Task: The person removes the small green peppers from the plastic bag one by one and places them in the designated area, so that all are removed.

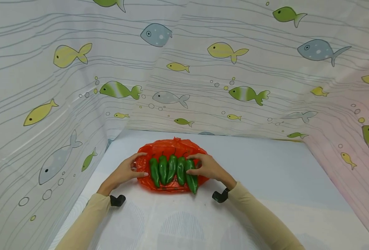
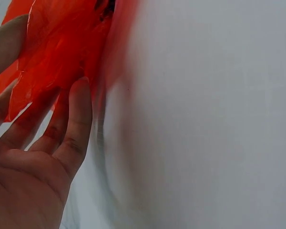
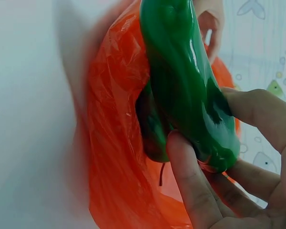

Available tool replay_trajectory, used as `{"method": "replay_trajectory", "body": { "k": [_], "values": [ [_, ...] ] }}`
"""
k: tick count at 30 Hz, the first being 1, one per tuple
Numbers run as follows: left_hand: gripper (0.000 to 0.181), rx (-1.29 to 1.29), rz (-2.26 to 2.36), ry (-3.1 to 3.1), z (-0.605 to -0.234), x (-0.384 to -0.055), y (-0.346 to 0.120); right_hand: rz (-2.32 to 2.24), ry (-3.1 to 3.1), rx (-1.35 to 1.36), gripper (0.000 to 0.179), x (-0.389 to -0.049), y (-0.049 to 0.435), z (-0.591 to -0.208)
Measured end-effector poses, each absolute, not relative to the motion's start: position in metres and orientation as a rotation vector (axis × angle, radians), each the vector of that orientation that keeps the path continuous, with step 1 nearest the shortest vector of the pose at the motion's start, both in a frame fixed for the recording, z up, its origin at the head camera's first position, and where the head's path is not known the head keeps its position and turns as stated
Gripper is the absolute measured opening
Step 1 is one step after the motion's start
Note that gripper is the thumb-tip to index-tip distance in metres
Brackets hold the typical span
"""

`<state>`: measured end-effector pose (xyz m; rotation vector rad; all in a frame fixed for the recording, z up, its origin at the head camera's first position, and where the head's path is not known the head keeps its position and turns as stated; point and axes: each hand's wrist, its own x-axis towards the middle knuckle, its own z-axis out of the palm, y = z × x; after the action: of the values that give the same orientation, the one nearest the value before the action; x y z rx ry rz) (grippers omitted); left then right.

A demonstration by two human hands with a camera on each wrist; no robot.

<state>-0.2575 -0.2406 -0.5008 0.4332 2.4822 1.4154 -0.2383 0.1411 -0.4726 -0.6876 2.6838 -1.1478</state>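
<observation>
A row of green chili peppers (image 1: 172,168) lies side by side on a crumpled red plastic bag (image 1: 162,144), stems pointing away from me. My right hand (image 1: 207,166) grips the rightmost green pepper (image 1: 192,178) between thumb and fingers, near its stem end. In the right wrist view that glossy pepper (image 3: 188,81) stands out in front of another pepper (image 3: 155,131). My left hand (image 1: 126,172) touches the bag's left side with thumb and fingers spread apart. In the left wrist view, some fingers of the left hand (image 2: 33,162) show through the thin red film (image 2: 62,52).
The bag lies on a white table (image 1: 265,166) with a faint pattern. Fish-printed sheeting (image 1: 197,80) walls in the back and both sides. A black wrist mount shows at each wrist, left mount (image 1: 118,200) and right mount (image 1: 220,196).
</observation>
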Motion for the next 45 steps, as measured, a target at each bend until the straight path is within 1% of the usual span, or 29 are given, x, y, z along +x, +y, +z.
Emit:
{"method": "replay_trajectory", "body": {
  "k": [10, 19, 29, 45],
  "values": [
    [0.083, 0.422, 1.393, 2.491, -0.503, -0.257, -0.241, -1.270, 2.714, -0.591, 0.057, -0.235, 0.160, -0.466],
    [0.083, 0.449, 1.409, 2.480, -0.502, -0.258, -0.241, -1.363, 2.696, -0.574, 0.061, -0.236, 0.176, -0.461],
    [0.083, 0.463, 1.420, 2.463, -0.506, -0.259, -0.242, -1.414, 2.686, -0.561, 0.057, -0.242, 0.191, -0.460],
    [0.084, 0.470, 1.427, 2.436, -0.506, -0.260, -0.244, -1.433, 2.712, -0.448, 0.059, -0.246, 0.214, -0.449]
  ]
}}
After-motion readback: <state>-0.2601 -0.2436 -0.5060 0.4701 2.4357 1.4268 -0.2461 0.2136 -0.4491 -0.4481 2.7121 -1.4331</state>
